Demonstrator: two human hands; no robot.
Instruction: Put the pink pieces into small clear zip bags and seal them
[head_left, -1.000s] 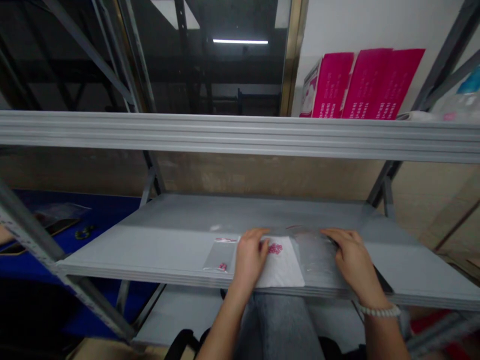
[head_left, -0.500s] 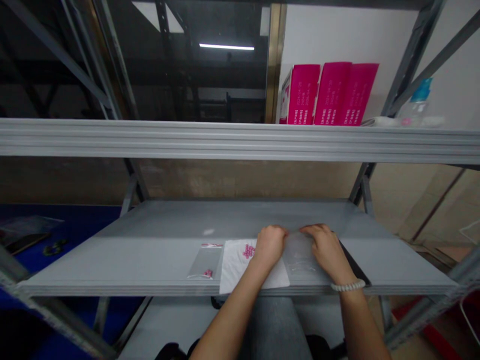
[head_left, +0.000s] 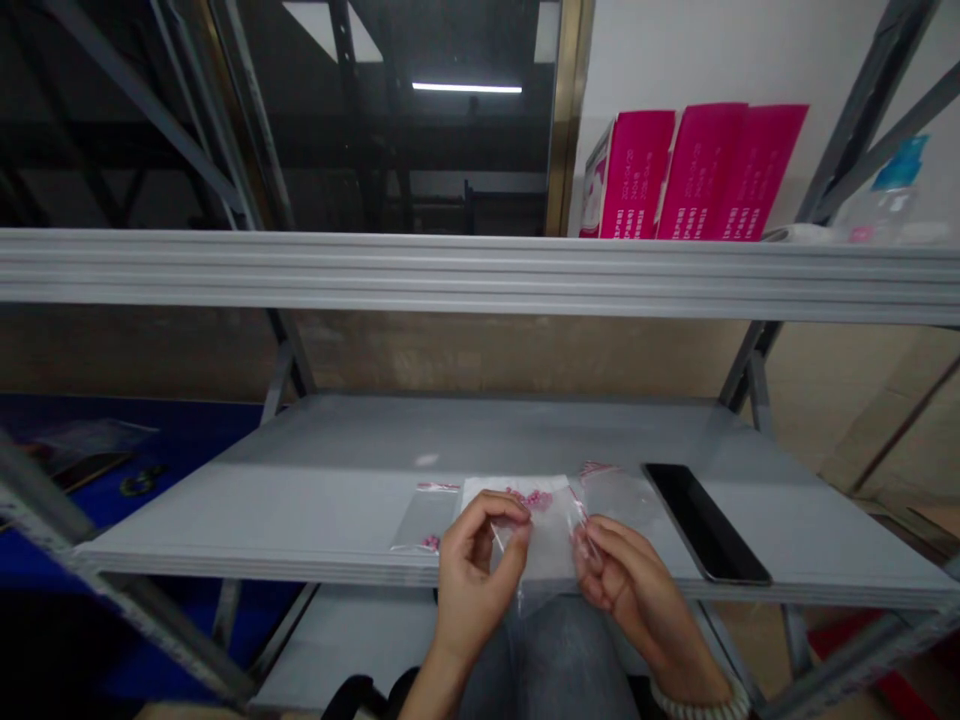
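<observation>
Between my two hands hangs a clear zip bag [head_left: 541, 572], its pink-striped edge towards the right. My left hand [head_left: 477, 562] pinches the bag's left side with thumb and fingertips. On the other side my right hand [head_left: 624, 578], with a pale bead bracelet at its wrist, grips the bag by its right edge. Behind the bag, small pink beads [head_left: 534, 498] lie on a white tissue [head_left: 556, 487]. To the left, another zip bag [head_left: 421, 512] lies flat with a few pink pieces in its lower corner. Beyond my right hand lies a further clear zip bag [head_left: 619, 488].
A black phone or tablet [head_left: 705, 522] lies at the right of the grey shelf [head_left: 300, 480]. Above runs a metal beam [head_left: 450, 272] with pink boxes [head_left: 697, 175] and a blue-topped bottle [head_left: 892, 195] behind it. A blue surface [head_left: 202, 425] is at left.
Both hands have come back towards me from the bags on the right, lifting one clear bag in front of the tissue. The view has shifted, and the black device now shows fully.
</observation>
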